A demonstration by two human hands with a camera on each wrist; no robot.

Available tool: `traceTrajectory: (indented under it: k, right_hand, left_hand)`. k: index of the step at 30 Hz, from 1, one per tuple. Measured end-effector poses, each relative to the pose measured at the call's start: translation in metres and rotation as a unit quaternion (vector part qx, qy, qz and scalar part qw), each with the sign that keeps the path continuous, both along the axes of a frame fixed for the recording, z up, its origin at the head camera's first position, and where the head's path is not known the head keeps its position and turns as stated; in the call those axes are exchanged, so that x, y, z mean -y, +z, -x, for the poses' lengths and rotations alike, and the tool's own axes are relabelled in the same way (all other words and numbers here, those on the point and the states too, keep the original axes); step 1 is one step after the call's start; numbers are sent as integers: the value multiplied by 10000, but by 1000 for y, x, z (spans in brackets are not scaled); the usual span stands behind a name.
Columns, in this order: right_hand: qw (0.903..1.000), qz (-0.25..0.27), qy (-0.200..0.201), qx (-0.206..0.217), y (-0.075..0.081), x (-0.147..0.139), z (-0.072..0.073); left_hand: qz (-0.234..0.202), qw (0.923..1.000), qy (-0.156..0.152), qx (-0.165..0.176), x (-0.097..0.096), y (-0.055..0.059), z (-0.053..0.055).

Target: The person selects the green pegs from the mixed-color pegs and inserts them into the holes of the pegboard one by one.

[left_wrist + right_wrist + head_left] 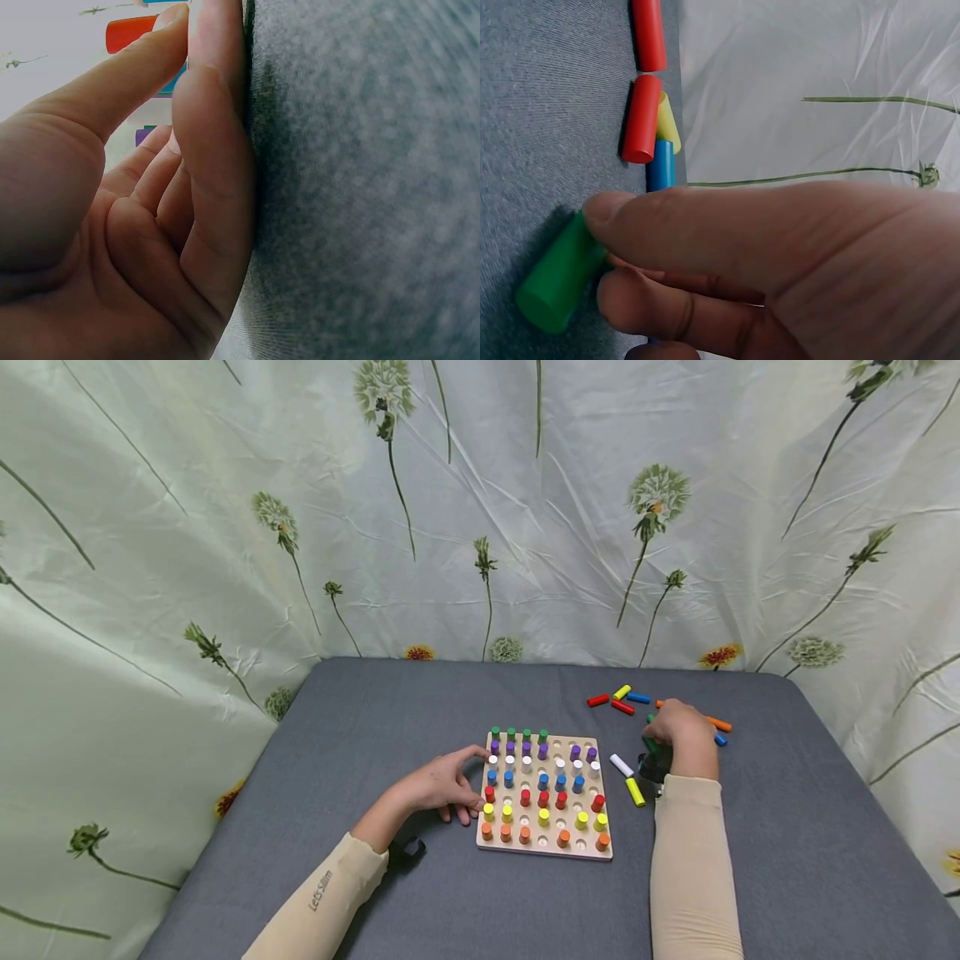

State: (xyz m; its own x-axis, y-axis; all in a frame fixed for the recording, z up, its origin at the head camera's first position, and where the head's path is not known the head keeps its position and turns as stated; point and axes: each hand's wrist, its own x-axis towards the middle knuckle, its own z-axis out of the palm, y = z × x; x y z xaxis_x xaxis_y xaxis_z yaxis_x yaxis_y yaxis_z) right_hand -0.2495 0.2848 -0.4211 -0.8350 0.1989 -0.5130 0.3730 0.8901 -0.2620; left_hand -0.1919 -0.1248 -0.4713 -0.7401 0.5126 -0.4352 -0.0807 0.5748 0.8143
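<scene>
My left hand (442, 781) rests at the left edge of a wooden pegboard (532, 850), its fingers spread along that side. In the left wrist view, the thumb (127, 71) reaches toward a red-orange peg (129, 34), and the other fingers lie low beside the cloth. Rows of coloured pegs stand upright in the board, with several bare holes among them. Right of the board, my right hand (681, 735) is among loose pegs. Its thumb and fingers pinch one end of a green peg (559, 281), which lies tilted close over the cloth.
Red pegs (643, 120), a yellow peg (622, 692) and a blue peg (639, 698) lie behind the right hand. An orange peg (718, 724) lies to its right. A white peg (621, 766) and another yellow peg (635, 792) lie beside the board. A flowered curtain (450, 568) hangs behind the table.
</scene>
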Motion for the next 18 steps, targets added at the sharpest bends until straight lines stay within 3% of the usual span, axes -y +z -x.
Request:
traceTrajectory:
  k: [12,18]
  right_hand:
    - [9996,-138,233,115,-6,7,4]
    - [9978,-29,629,186,-12,9,7]
  left_hand:
    - [7,10000,8,-3,-1,1,-1]
    - [1,10000,7,-18,-1,1,-1]
